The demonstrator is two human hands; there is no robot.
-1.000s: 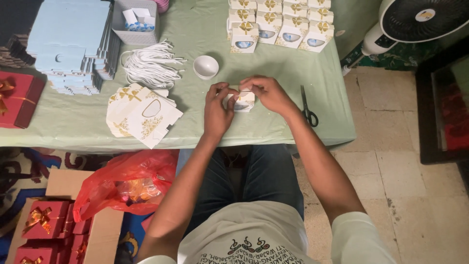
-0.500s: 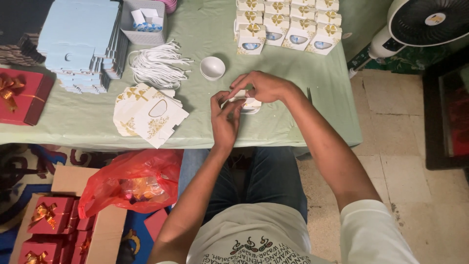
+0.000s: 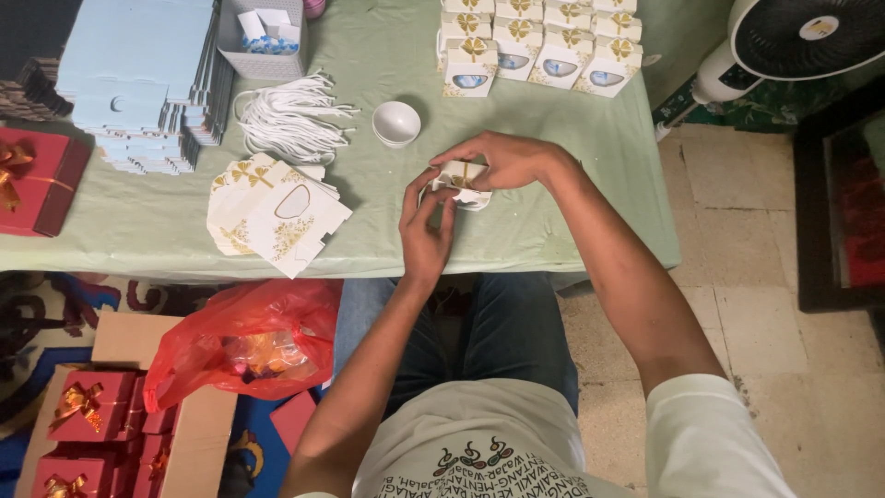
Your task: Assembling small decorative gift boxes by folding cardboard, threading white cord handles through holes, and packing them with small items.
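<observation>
Both hands meet over the green table [image 3: 387,240] near its front edge, on a small white gift box with gold print [image 3: 463,178]. My left hand [image 3: 426,231] presses the box from the near side, fingers upright against it. My right hand [image 3: 502,159] covers it from above and the right, thumb and fingers pinching its top. Most of the box is hidden between the fingers.
A stack of flat white-and-gold box blanks [image 3: 272,214] lies to the left, with white cords [image 3: 293,118] and a small white bowl [image 3: 396,124] behind. Finished boxes [image 3: 535,41] stand at the back. Pale blue blanks [image 3: 138,78], a red plastic bag [image 3: 244,346] and a fan [image 3: 802,37] surround the table.
The view has shifted slightly. My hands stay on the small box, with my left fingers now raised against its side and my right hand lower over its top.
</observation>
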